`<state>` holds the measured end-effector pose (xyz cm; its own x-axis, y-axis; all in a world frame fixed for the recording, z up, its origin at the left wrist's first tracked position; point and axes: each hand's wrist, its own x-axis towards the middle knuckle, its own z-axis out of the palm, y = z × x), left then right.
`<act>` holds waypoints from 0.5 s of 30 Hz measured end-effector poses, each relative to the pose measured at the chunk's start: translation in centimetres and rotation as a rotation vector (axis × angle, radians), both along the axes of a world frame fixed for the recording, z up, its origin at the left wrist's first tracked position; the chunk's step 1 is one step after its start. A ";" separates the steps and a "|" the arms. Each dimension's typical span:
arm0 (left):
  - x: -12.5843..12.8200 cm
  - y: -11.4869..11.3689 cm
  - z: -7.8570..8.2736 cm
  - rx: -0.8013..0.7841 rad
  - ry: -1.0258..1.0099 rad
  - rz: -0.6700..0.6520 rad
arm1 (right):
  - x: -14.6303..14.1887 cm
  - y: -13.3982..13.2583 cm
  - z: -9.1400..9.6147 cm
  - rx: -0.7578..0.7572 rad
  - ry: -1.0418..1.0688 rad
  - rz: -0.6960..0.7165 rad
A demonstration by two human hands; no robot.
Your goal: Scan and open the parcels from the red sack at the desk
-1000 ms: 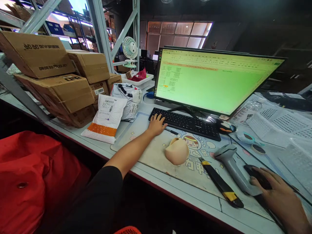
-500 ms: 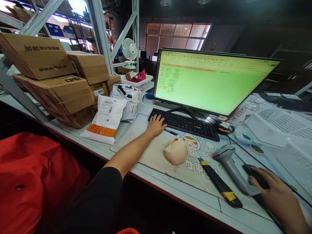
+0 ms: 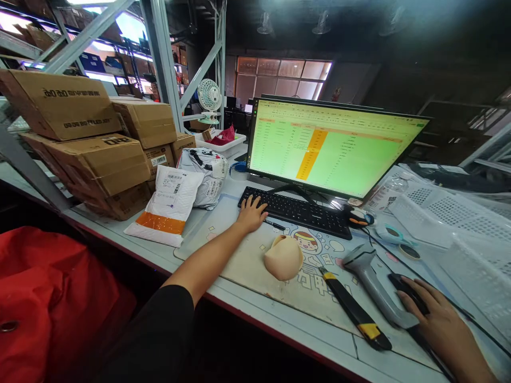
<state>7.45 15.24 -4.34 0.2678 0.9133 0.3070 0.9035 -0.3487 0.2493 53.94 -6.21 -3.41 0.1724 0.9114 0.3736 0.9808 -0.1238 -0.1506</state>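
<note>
My left hand (image 3: 252, 214) rests with spread fingers on the left end of a black keyboard (image 3: 315, 214). At the right, my right hand (image 3: 433, 314) is wrapped over a black computer mouse (image 3: 411, 294). Close beside the mouse lies a grey handheld barcode scanner (image 3: 373, 284). Left of the scanner is a black and yellow utility knife (image 3: 355, 308). A beige rounded, shell-like object (image 3: 283, 258) sits on the patterned desk mat (image 3: 239, 268). A black pen (image 3: 274, 224) lies just below my left hand. Behind the keyboard, the monitor (image 3: 279, 143) shows a green spreadsheet with an orange column.
Stacked cardboard boxes (image 3: 99, 159) and a white parcel with an orange band (image 3: 167, 202) stand on the left. White perforated baskets (image 3: 451, 213) and tape rolls (image 3: 409, 251) are at the right. A red cloth (image 3: 59, 303) hangs at the lower left, by the desk edge.
The spreadsheet on the monitor has changed and now shows a tall orange column. The whole view has shifted slightly. Both hands stay on the keyboard and the mouse.
</note>
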 end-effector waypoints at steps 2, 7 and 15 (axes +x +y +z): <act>-0.1 0.0 0.0 0.011 0.003 -0.002 | 0.0 -0.1 0.3 -0.043 0.052 -0.018; 0.0 -1.3 2.1 0.055 -0.041 0.029 | -0.1 0.1 0.1 0.004 0.126 -0.009; 1.4 -8.9 6.9 -0.487 0.174 -0.346 | -0.2 -0.1 -0.2 0.133 0.189 0.014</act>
<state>8.87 6.38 2.52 0.5820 0.7888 -0.1975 0.8000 -0.5120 0.3128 53.77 -6.27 -3.64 0.2380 0.8594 0.4526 0.9353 -0.0770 -0.3455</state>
